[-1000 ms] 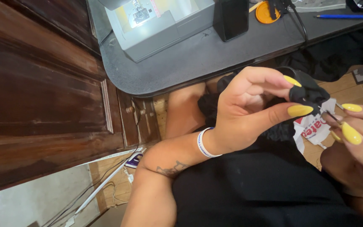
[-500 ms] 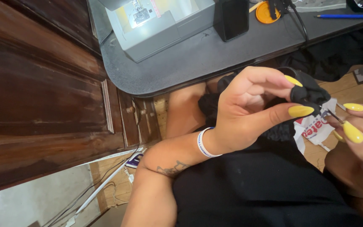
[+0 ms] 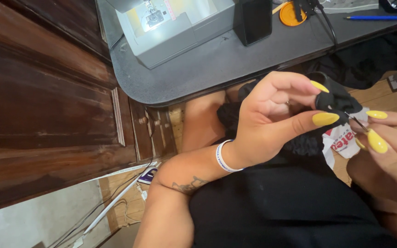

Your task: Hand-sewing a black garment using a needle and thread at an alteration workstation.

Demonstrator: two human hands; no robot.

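My left hand (image 3: pixel 272 121) pinches a small piece of black fabric (image 3: pixel 337 98) between thumb and fingers, held up over my lap. My right hand (image 3: pixel 389 154) sits at the right edge, its fingertips closed on a thin needle (image 3: pixel 357 121) whose tip touches the black fabric. Both hands have long yellow nails, and a white band circles the left wrist. More black cloth (image 3: pixel 290 206) lies across my lap, with a white printed bag (image 3: pixel 343 142) under the hands.
A grey table (image 3: pixel 207 69) stands ahead with a sewing machine (image 3: pixel 175 27), a black box (image 3: pixel 252 19), an orange round item (image 3: pixel 291 13) and a blue pen (image 3: pixel 377 17). A dark wooden door (image 3: pixel 47 101) fills the left. Cables run over the floor below.
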